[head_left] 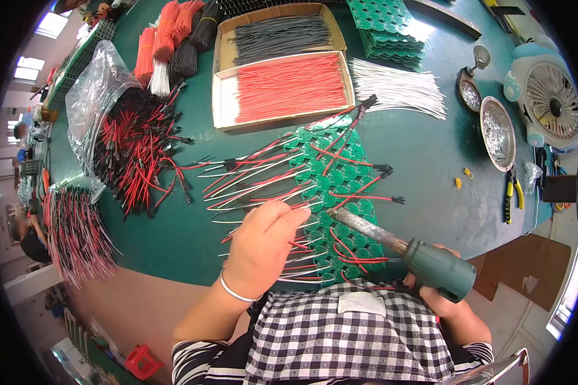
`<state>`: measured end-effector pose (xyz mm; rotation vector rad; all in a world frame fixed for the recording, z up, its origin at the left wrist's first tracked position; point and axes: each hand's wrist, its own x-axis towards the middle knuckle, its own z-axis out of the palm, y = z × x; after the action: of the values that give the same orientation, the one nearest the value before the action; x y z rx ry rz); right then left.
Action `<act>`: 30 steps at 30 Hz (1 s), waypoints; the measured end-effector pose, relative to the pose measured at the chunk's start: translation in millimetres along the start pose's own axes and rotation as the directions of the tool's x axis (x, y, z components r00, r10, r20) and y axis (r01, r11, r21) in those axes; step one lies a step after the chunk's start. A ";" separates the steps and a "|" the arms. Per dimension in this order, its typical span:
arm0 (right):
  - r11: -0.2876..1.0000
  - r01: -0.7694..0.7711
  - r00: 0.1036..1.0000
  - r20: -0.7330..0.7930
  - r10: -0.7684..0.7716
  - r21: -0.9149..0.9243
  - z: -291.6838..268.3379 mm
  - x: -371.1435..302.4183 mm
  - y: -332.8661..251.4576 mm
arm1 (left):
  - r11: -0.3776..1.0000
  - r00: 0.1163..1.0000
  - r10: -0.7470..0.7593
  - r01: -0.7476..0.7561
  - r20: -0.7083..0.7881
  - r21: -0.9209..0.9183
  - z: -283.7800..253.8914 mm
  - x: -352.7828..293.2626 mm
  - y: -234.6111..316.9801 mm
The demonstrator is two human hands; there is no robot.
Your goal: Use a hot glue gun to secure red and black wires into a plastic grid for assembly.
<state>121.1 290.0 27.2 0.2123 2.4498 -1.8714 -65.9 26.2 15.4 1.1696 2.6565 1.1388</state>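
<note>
Because the soldering iron in my right hand reaches leftward with its tip just beside my left fingertips, a burn looks to me the likeliest trouble: a small slip of either hand could bring hot metal onto my skin. My left hand is closed in a pinch, thumb and forefinger together on a thin wire at the board's face, though which colour they grip I cannot tell; if that pinch shifts, the wire end could drift off its spot and the joint could come out weak. The iron's barrel slants over the board with loose red wires close below it, left of my right hand, so dropping my wrist could scorch their coating. My right hand wraps the green handle, its fingers partly hidden behind it. The sheet of green circuit boards lies right under my left fingertips, running away beyond them and back toward my body, and to the left of my right hand. Red and white wires fan out beyond my left hand, where a brush of my knuckles could tug them sideways
</note>
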 end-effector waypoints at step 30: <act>0.948 0.169 0.985 0.067 -0.156 -0.271 0.8 24.8 -17.0 | 0.979 0.988 0.141 -0.149 0.062 0.138 2.0 3.0 2.8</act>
<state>94.2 286.8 40.2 -0.0458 2.7320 -1.5384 -65.7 30.6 16.5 1.4168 2.6897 0.9341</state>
